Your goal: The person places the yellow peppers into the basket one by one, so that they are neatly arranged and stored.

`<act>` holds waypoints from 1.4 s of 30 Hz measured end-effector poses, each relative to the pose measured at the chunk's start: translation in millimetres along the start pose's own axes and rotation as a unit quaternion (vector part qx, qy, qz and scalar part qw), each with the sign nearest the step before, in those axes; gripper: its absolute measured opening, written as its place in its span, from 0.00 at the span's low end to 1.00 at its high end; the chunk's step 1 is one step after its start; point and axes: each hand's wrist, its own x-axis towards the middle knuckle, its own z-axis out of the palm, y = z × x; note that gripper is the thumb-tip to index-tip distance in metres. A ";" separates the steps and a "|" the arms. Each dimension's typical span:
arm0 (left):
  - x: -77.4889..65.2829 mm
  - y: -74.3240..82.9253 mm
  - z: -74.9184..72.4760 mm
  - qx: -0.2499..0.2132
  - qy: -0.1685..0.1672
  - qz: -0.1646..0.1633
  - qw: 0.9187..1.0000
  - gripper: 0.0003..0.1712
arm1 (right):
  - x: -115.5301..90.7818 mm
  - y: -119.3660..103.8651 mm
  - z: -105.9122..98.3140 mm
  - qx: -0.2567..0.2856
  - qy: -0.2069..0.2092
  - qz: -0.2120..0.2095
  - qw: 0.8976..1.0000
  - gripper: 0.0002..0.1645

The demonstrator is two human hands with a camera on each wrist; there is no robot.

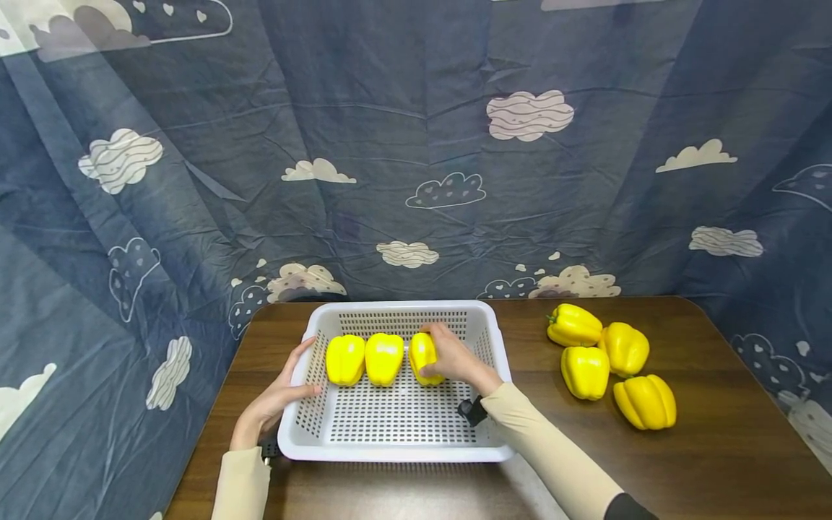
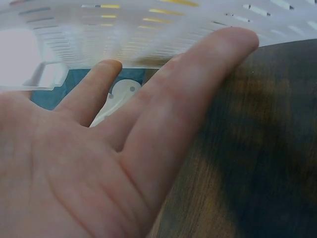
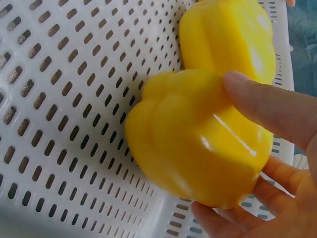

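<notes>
Inside a white perforated plastic basket point(image 1: 390, 453), two yellow bell peppers point(image 1: 346, 360) point(image 1: 384, 359) stand side by side toward the left. My right hand point(image 1: 451, 355) holds another yellow bell pepper point(image 3: 193, 141) in the basket, to the right of that pair. The right wrist view shows its thumb on one side and fingers on the other. My left hand point(image 1: 279, 397) grips the basket's left side, thumb over the rim and fingers along the outside. In the left wrist view those fingers point(image 2: 168, 104) lie by the slotted wall; the thumb is mostly hidden.
Several more yellow bell peppers point(image 1: 585, 372) lie grouped on the brown wooden table point(image 1: 715, 462), right of the basket. One has a green stem. A dark blue cloth point(image 1: 364, 130) with cloud prints hangs behind the table and along its sides.
</notes>
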 end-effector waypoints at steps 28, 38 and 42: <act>0.0 -3.0 -0.8 -0.008 -0.005 0.014 1.000 0.53 | -3.7 -11.8 -19.7 0.026 0.012 -0.029 0.999 0.40; -0.2 -2.8 -0.3 -0.007 -0.006 0.011 1.000 0.52 | -23.6 -9.7 -47.7 0.081 0.025 -0.058 0.995 0.40; -0.4 -3.5 -1.0 -0.007 -0.008 0.013 1.000 0.52 | -32.1 -5.3 -55.3 0.088 0.036 -0.071 0.993 0.39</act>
